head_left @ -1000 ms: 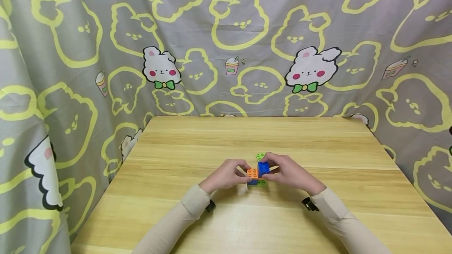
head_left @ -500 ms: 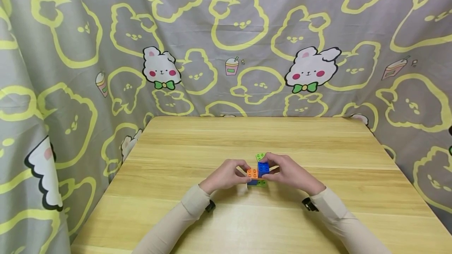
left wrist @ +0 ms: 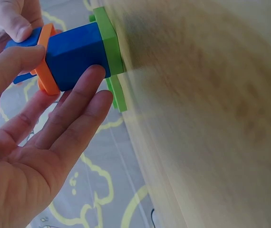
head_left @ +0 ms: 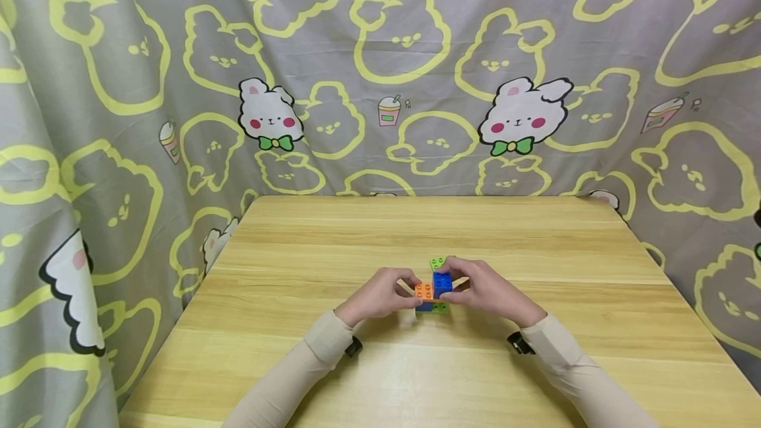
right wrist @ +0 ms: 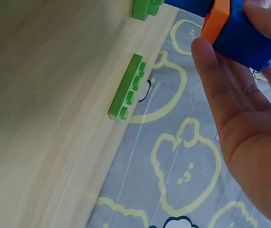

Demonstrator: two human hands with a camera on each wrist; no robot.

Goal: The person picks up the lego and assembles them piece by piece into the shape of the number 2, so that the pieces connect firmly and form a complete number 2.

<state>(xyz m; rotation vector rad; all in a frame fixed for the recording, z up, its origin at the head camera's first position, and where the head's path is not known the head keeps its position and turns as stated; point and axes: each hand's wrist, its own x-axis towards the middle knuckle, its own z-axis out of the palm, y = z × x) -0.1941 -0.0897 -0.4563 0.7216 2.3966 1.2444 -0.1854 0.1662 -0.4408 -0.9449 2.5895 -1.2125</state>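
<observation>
A small toy-brick stack stands on the table between both hands. Its base is a flat green brick (left wrist: 109, 42), carrying a large blue brick (left wrist: 76, 57). On top of that lies a thin orange brick (head_left: 424, 291), its left studs bare. A second blue brick (head_left: 442, 285) sits on the orange brick's right part. My left hand (head_left: 380, 292) pinches the orange brick between thumb and forefinger, its other fingers stretched along the lower blue brick. With thumb and fingers my right hand (head_left: 490, 289) grips the upper blue brick; one of its fingertips touches the orange brick's edge.
Another flat green brick (right wrist: 127, 88) lies on the table apart from the stack, just behind it. The wooden table (head_left: 297, 236) ends at a grey patterned curtain (head_left: 333, 84) at the back and sides.
Both hands keep their hold on the bricks in the same place. Only the head view has shifted very slightly.
</observation>
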